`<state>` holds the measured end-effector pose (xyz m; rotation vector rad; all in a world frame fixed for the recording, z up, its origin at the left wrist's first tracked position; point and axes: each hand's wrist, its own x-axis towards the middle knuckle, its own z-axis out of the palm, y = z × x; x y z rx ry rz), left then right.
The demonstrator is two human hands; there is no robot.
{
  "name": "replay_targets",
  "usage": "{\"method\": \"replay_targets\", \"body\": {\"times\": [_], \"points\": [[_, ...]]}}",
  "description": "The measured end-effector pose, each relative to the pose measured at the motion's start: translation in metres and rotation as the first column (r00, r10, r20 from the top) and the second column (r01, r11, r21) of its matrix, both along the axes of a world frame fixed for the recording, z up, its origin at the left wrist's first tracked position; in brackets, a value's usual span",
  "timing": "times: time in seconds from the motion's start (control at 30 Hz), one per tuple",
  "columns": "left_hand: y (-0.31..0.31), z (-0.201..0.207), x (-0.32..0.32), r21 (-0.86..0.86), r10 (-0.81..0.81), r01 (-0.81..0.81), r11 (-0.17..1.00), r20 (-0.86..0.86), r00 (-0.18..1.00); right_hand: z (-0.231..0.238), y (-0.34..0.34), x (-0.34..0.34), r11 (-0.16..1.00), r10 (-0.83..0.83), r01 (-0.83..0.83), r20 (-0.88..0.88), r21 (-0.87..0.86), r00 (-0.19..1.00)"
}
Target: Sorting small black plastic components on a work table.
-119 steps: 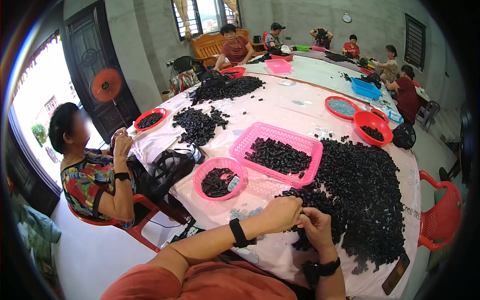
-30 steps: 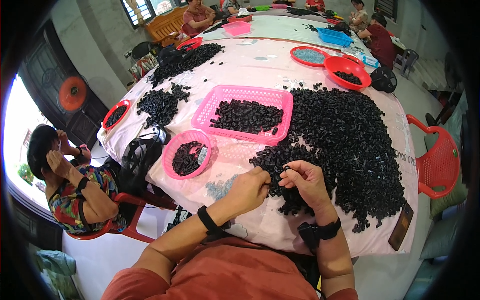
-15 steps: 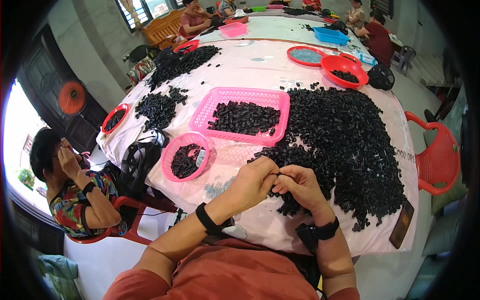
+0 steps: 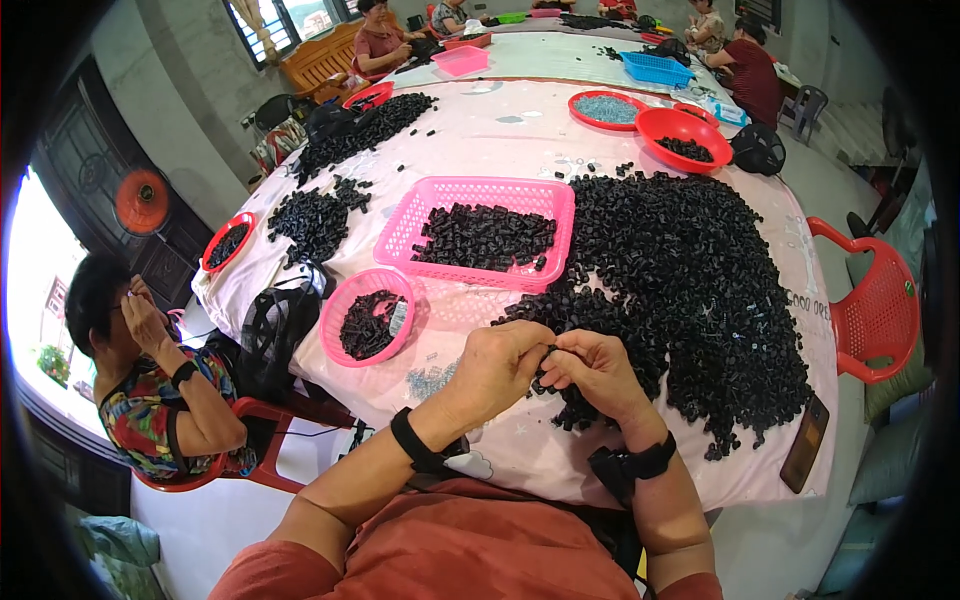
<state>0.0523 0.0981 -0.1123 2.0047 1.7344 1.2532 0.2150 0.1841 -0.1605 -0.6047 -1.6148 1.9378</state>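
My left hand [image 4: 498, 362] and my right hand [image 4: 594, 370] meet over the near edge of the table, fingertips pinched together. Between them is a small black part [image 4: 549, 352], mostly covered by the fingers. Just beyond and to the right spreads a large heap of small black plastic parts [image 4: 680, 260]. Ahead of my hands stands a pink rectangular basket [image 4: 391, 236] with similar black pieces inside. Left of my left hand, a round pink basket [image 4: 413, 318] holds thin black pieces and a pale label. Small clear pieces [image 4: 432, 381] lie beside my left wrist.
A phone [image 4: 804, 447] lies at the right table edge, near a red chair [image 4: 880, 320]. Another person [image 4: 160, 370] sits at the left. Red bowls [image 4: 655, 125], a blue basket [image 4: 655, 70] and more black piles [image 4: 310, 222] stand farther off, with several people around the far end.
My hands stay together over the same spot, with only slight finger movement around the small part. The whole view has shifted a little.
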Motion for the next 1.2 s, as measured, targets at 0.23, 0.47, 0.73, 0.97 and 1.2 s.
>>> {"method": "replay_targets", "body": {"times": [0.23, 0.47, 0.73, 0.97, 1.2], "points": [[0.000, 0.000, 0.003, -0.019, 0.030, -0.031, 0.999, -0.021, 0.999, -0.002, 0.000, -0.001, 1.000, -0.006, 0.006, 0.014, 0.012, 1.000], [0.001, 0.000, 0.005, 0.084, -0.030, 0.038, 0.996, -0.097, 0.995, 0.000, 0.003, 0.002, 0.996, 0.005, -0.010, -0.059, -0.084, 0.998], [0.002, 0.001, 0.018, 0.061, -0.081, 0.093, 0.994, -0.180, 0.980, -0.004, 0.003, 0.001, 0.992, -0.109, 0.097, -0.150, -0.085, 0.983], [0.007, -0.010, 0.010, 0.028, -0.009, 0.015, 0.999, -0.200, 0.980, -0.002, 0.001, -0.001, 0.989, -0.124, 0.120, -0.044, -0.085, 0.991], [0.008, -0.007, 0.013, 0.015, -0.001, 0.005, 1.000, -0.210, 0.978, -0.002, 0.001, 0.000, 0.994, -0.109, 0.107, -0.051, -0.037, 0.993]]}}
